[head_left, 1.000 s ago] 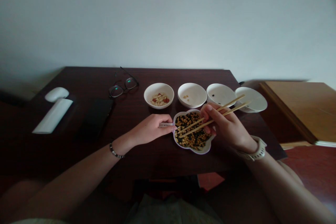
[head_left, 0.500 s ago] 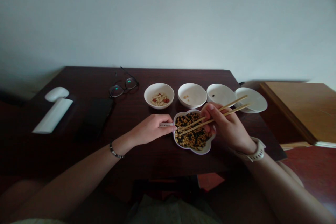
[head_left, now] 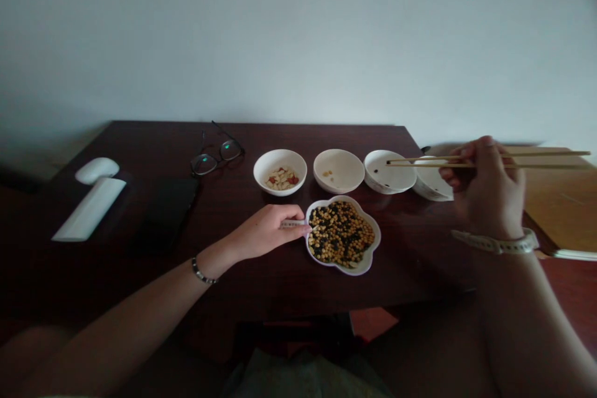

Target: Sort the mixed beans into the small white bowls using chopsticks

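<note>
With thumb and fingers, my left hand (head_left: pixel 261 231) pinches the left edge of a flower-shaped dish (head_left: pixel 372 255), where a pale printed label shows. Mixed black beans and yellow beans (head_left: pixel 342 230) fill that dish. My right hand (head_left: pixel 492 189) is closed around a pair of wooden chopsticks (head_left: pixel 433 165), held nearly level. Their tips are above the white bowl (head_left: pixel 398 181) right of the middle, with a small dark bean (head_left: pixel 388 162) at them. Another dark bean (head_left: pixel 376 171) lies inside this bowl. The far-right white bowl (head_left: pixel 431 189) is partly covered by the chopsticks and my right hand.
A white bowl (head_left: pixel 261 175) holds pale seeds and red pieces; the white bowl (head_left: pixel 339 160) beside it has a few yellowish bits. Eyeglasses (head_left: pixel 205 164), a dark flat object (head_left: pixel 165 211) and a white object (head_left: pixel 91 208) lie leftward. A wooden surface (head_left: pixel 564 205) stands at right.
My right hand has moved right and up from the flower-shaped dish, bringing the chopstick tips over the bowl with the dark bean. My left hand stays on the dish.
</note>
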Tool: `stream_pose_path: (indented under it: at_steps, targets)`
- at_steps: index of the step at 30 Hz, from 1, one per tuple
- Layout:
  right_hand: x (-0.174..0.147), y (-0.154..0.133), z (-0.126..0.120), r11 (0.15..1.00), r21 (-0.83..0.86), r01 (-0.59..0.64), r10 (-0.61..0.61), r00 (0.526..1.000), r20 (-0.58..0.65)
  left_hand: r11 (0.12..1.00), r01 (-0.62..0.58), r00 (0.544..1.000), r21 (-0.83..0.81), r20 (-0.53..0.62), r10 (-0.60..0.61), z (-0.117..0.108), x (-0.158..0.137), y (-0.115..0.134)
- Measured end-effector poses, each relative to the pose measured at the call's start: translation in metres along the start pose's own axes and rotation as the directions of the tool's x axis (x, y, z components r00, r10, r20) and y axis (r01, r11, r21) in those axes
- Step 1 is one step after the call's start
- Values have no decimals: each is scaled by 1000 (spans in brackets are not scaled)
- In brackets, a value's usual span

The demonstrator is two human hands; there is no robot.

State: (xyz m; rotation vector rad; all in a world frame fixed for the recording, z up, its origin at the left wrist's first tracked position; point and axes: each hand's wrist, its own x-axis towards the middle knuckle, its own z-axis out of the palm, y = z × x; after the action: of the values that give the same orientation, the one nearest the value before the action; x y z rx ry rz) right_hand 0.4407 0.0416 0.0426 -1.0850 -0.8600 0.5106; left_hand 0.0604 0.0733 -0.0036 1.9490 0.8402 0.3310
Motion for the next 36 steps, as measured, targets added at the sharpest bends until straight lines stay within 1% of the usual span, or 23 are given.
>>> stream_pose_path:
  at_steps: [3, 5, 7, 9, 10, 11, 13, 14, 15, 16, 17, 19, 21, 23, 29, 36]
  targets:
    - [2, 1, -4, 999, -12, 32, -33, 999, -11, 1000, -4, 1000, 4, 0, 4, 0, 0, 0]
    - [-2, -2, -2, 1000, -4, 5, -5, 1000, 11, 1000, -4, 1000, -5, 3, 4, 0, 0, -1]
    - [-9, -7, 3, 998, -4, -57, 58, 996, 70, 1000, -1, 1000, -11, 2, 1, 0, 0, -1]
    - [-19, -12, 9, 990, -27, -141, 144, 972, 184, 1000, 0, 1000, -8, 0, 0, 0, 0, 0]
    - [-25, -14, 13, 981, -54, -186, 193, 948, 253, 1000, 0, 1000, -7, 1, 0, 0, 0, 0]
    - [-31, -14, 17, 968, -97, -231, 251, 912, 323, 1000, -2, 1000, -7, 2, 2, 0, 0, 0]
    - [-45, -14, 25, 935, -202, -290, 352, 825, 443, 1000, -5, 1000, -13, 3, 5, 0, 0, 1]
    - [-52, -13, 29, 917, -256, -307, 397, 770, 499, 1000, -5, 1000, -15, 2, 5, 0, 0, 1]
    - [-59, -12, 32, 903, -286, -321, 428, 725, 539, 1000, -5, 1000, -16, 2, 5, -1, 0, 1]
    - [-64, -10, 36, 894, -303, -330, 447, 691, 568, 1000, -5, 1000, -16, 1, 5, -1, 0, 1]
    - [-69, -9, 38, 888, -318, -332, 460, 661, 593, 1000, -4, 1000, -14, 1, 4, 0, 0, 0]
    - [-76, -6, 42, 890, -326, -318, 455, 630, 629, 1000, -2, 1000, -11, 1, 2, 0, 0, -1]
    - [-78, -4, 44, 899, -324, -295, 438, 617, 654, 1000, 1, 1000, -7, 1, -1, 0, 0, -2]
    - [-79, -3, 46, 908, -313, -280, 420, 617, 666, 1000, 8, 1000, -1, 2, -8, 0, 0, -2]
    - [-84, -3, 48, 902, -317, -292, 431, 591, 682, 1000, 9, 1000, -17, -3, -9, 0, 1, 1]
    - [-89, -2, 51, 899, -322, -298, 438, 593, 676, 1000, 1, 1000, -20, -5, -1, 0, 1, 1]
